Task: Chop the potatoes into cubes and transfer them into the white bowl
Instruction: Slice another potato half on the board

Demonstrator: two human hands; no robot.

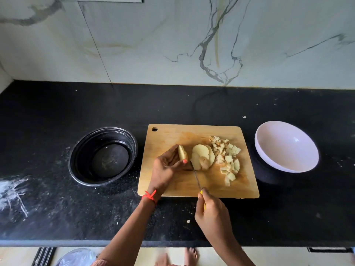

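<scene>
At the far left a black bowl (84, 150) stood on the counter. On the wooden cutting board (172, 135) the left hand (165, 166) pinched a potato piece (182, 154) between thumb and fingers, just beside a fan of slices (202, 157). The right hand (211, 210) was curled round the yellow handle of the knife (196, 175), whose blade lay close to the left thumb; a slip there could nick it. The cubes (228, 158) were heaped near the board's right edge, so a careless sweep might push some onto the counter instead of into the white bowl (288, 150), which held no potato yet.
</scene>
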